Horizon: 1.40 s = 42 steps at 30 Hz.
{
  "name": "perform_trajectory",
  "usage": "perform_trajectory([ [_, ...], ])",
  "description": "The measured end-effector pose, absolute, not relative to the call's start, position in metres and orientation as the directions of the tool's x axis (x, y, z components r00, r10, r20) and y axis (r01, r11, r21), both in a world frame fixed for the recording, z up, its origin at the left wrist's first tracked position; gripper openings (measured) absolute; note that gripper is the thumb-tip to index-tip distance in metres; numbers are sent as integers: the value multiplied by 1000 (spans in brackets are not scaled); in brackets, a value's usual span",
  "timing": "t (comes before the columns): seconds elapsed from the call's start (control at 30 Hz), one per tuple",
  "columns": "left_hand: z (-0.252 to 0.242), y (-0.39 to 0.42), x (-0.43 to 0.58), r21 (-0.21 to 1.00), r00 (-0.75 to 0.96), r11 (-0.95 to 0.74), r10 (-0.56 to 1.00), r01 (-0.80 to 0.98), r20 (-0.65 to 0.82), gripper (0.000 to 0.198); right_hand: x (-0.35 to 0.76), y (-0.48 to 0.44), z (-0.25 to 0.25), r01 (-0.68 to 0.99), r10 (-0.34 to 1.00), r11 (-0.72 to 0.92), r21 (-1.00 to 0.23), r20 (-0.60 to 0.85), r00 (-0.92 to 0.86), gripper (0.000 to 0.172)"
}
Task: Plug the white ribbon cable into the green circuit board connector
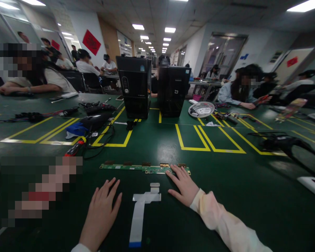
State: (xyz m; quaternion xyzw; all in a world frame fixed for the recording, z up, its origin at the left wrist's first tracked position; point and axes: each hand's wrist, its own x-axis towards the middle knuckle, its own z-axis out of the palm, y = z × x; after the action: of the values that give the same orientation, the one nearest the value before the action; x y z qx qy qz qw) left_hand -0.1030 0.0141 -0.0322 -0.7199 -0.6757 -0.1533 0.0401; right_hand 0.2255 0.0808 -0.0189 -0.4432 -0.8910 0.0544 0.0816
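A long, narrow green circuit board [131, 167] lies across the green table in front of me. The fingertips of my right hand [183, 183] rest over its right end, fingers spread. Nearer to me is a white flat ribbon cable [137, 220] with a crosspiece, a small connector at its far end and a blue near end. My left hand [102, 208] lies open to the left of the cable, palm down and apart from it. Neither hand holds anything.
Two black computer towers [135, 87] stand at the back. A round white basket [201, 109] sits to their right. Black cables [98, 120] and a blue item [76, 129] lie at left. Yellow tape [196, 149] marks the table. Other people sit around it.
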Motion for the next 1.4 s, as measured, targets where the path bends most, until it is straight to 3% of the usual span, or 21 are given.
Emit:
perform_trajectory([
  [0.2, -20, 3, -55, 223, 231, -288, 940, 931, 251, 40, 229, 85, -18, 757, 775, 630, -171, 92, -625, 65],
  [0.33, -15, -5, -18, 205, 346, -399, 905, 894, 249, 39, 230, 86, -21, 754, 772, 635, -170, 111, -626, 61],
  [0.93, 0, 10, 30, 23, 445, -452, 885, 892, 133, 46, 235, 88, -24, 741, 762, 647, -182, 120, -636, 57],
  [1.2, -3, 19, 30, -33, 479, -482, 857, 875, 187, 45, 235, 88, -24, 744, 766, 643, -185, 132, -629, 56],
  [1.4, -11, 16, 35, -8, 480, -491, 848, 871, 225, 42, 235, 88, -25, 745, 766, 643, -179, 141, -627, 56],
])
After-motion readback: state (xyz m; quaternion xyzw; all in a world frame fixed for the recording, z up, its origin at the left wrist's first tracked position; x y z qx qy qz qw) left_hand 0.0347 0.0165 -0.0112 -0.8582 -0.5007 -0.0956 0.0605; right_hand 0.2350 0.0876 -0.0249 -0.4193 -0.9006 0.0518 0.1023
